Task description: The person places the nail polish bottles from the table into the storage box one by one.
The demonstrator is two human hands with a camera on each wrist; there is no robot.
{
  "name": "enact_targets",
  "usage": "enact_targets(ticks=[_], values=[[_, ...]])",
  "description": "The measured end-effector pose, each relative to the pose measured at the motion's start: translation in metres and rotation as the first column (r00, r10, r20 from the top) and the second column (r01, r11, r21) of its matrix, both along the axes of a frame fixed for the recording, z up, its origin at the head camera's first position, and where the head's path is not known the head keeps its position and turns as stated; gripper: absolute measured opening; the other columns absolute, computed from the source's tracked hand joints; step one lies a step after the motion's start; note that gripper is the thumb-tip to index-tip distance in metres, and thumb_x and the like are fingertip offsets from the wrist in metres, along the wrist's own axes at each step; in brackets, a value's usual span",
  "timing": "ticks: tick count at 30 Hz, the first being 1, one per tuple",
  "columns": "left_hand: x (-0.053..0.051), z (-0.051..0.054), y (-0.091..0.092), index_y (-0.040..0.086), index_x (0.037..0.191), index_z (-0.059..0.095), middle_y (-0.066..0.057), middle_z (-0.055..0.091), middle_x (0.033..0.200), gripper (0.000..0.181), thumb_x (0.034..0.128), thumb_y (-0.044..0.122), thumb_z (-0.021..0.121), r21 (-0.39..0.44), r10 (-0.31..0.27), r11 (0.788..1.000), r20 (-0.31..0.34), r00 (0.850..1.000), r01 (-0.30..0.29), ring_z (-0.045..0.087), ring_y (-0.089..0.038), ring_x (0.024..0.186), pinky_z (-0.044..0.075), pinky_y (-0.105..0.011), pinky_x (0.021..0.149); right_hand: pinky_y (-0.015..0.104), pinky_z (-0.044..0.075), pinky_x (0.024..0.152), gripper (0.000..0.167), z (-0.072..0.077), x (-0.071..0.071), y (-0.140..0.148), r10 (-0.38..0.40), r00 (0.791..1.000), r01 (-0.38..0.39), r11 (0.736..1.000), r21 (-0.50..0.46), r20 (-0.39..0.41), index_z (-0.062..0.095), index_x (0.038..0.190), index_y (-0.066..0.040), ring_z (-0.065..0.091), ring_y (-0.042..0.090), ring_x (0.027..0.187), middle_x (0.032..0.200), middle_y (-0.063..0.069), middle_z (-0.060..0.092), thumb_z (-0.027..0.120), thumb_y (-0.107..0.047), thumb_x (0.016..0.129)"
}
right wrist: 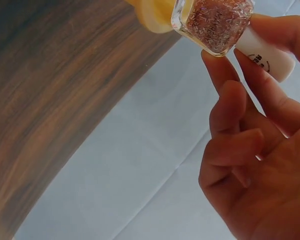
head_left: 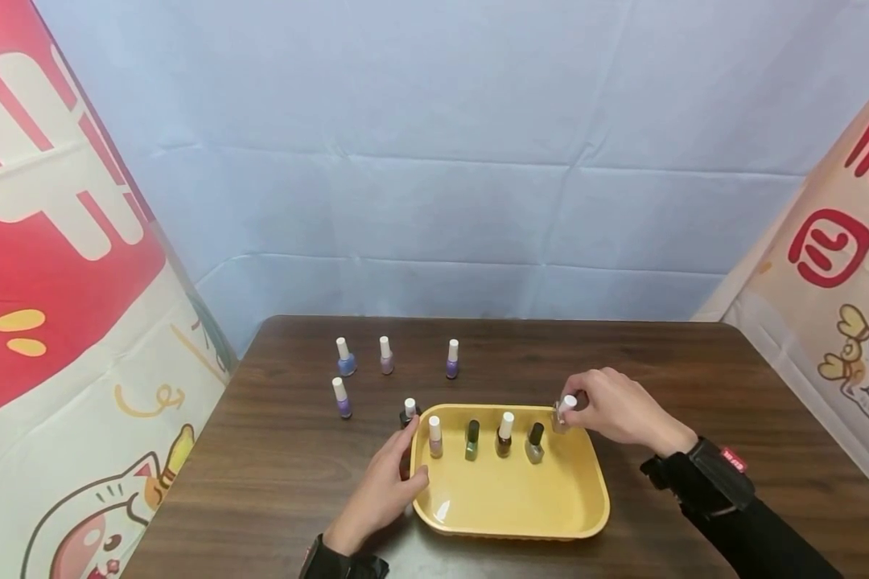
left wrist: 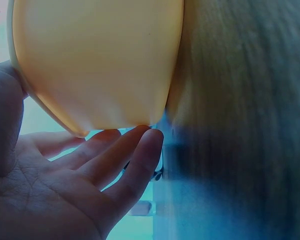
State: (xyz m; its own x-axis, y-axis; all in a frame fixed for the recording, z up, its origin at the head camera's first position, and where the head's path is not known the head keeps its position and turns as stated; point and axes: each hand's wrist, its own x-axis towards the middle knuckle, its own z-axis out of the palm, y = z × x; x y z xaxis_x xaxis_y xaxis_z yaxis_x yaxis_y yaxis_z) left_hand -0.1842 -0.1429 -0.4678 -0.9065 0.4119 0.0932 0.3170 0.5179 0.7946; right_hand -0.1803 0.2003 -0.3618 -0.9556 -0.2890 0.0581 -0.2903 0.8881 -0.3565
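Note:
My right hand (head_left: 615,406) pinches a nail polish bottle (right wrist: 220,22) by its neck and white cap, over the far right corner of the yellow tray (head_left: 507,515). The right wrist view shows clear glass with pinkish glitter inside. My left hand (head_left: 384,486) holds the tray's left side, thumb over the rim and fingers (left wrist: 147,145) against the outer wall. Standing in a row inside the tray are a pale pink bottle (head_left: 435,442), a green bottle (head_left: 471,446), a dark white-capped bottle (head_left: 504,441) and a greyish black-capped bottle (head_left: 535,449).
Outside the tray, a dark bottle (head_left: 408,414) stands just beyond the left fingertips. Farther back on the brown table (head_left: 297,458) are a blue bottle (head_left: 346,363), a pale lilac bottle (head_left: 386,362) and purple bottles (head_left: 452,366). A light blue cloth (head_left: 463,201) hangs behind the table.

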Motion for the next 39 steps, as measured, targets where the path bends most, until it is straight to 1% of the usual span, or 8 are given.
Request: enact_targets(ticks=[9,13,16,20,24,27,31,39], values=[[0.000,0.000,0.000,0.009,0.152,0.029,-0.009,0.051,0.139,0.075,0.0851,0.015,0.062,-0.001,0.006,1.000,0.005,1.000,-0.006,0.053,-0.017,0.111,0.047,-0.039,0.097,0.022,0.038,0.061,0.010,-0.009,0.002,-0.001,-0.010,1.000,0.010,1.000,-0.002,0.020,0.065,0.079,-0.027,0.050,0.002,0.068,0.078,-0.013,0.061,0.068,-0.020,0.085],[0.000,0.000,0.000,0.009,0.152,0.029,-0.009,0.051,0.139,0.074,0.0852,0.016,0.062,-0.006,0.008,1.000,0.006,1.000,-0.008,0.053,-0.016,0.111,0.047,-0.038,0.097,0.023,0.037,0.060,0.009,-0.012,0.003,-0.001,-0.011,1.000,0.011,1.000,0.006,0.021,0.064,0.079,-0.027,0.048,0.004,0.068,0.080,-0.012,0.060,0.068,-0.020,0.084],[0.001,0.000,0.000,0.010,0.152,0.029,-0.008,0.051,0.139,0.074,0.0853,0.017,0.061,-0.011,0.013,1.000,0.012,1.000,-0.013,0.053,-0.015,0.110,0.047,-0.037,0.097,0.026,0.038,0.062,0.007,-0.014,0.003,-0.001,-0.009,1.000,0.009,1.000,0.015,0.004,0.066,0.081,-0.025,0.050,0.008,0.073,0.084,-0.009,0.062,0.070,-0.020,0.083],[0.000,0.000,0.000,0.010,0.152,0.029,-0.008,0.051,0.140,0.075,0.0848,0.017,0.062,-0.014,0.016,1.000,0.007,1.000,-0.016,0.053,-0.015,0.110,0.047,-0.037,0.097,0.032,0.043,0.068,0.007,-0.019,0.004,0.000,-0.017,0.999,0.019,0.999,0.034,-0.035,0.067,0.085,-0.023,0.056,0.018,0.088,0.094,-0.003,0.064,0.072,-0.019,0.081],[0.000,0.000,0.001,0.009,0.152,0.030,-0.008,0.052,0.139,0.075,0.0846,0.016,0.062,-0.007,0.015,1.000,-0.010,1.000,-0.015,0.053,-0.016,0.110,0.047,-0.037,0.097,0.035,0.044,0.072,0.007,-0.025,0.007,0.000,-0.025,0.998,0.028,0.998,0.051,-0.066,0.067,0.086,-0.023,0.055,0.025,0.100,0.104,0.000,0.062,0.072,-0.021,0.081],[0.000,0.000,0.001,0.008,0.151,0.030,-0.009,0.052,0.139,0.074,0.0846,0.016,0.062,-0.006,0.010,1.000,-0.023,1.000,-0.010,0.053,-0.016,0.110,0.047,-0.038,0.097,0.035,0.043,0.074,0.006,-0.029,0.010,0.000,-0.032,0.997,0.036,0.998,0.059,-0.077,0.067,0.086,-0.024,0.053,0.024,0.102,0.107,0.000,0.059,0.071,-0.022,0.083],[0.000,0.000,0.001,0.009,0.152,0.030,-0.008,0.051,0.140,0.074,0.0848,0.016,0.062,-0.006,0.010,1.000,-0.011,1.000,-0.010,0.053,-0.016,0.111,0.046,-0.038,0.097,0.035,0.042,0.074,0.005,-0.033,0.011,-0.001,-0.035,0.996,0.040,0.997,0.061,-0.081,0.067,0.086,-0.024,0.052,0.024,0.103,0.107,0.001,0.058,0.070,-0.022,0.083],[0.000,-0.001,0.000,0.009,0.152,0.029,-0.009,0.051,0.140,0.074,0.0856,0.016,0.062,-0.011,0.007,1.000,0.007,1.000,-0.007,0.053,-0.016,0.108,0.047,-0.033,0.092,0.036,0.044,0.074,0.006,-0.041,0.011,-0.003,-0.037,0.998,0.041,0.997,0.071,-0.054,0.070,0.088,-0.021,0.053,0.025,0.103,0.108,0.003,0.059,0.071,-0.021,0.082]])
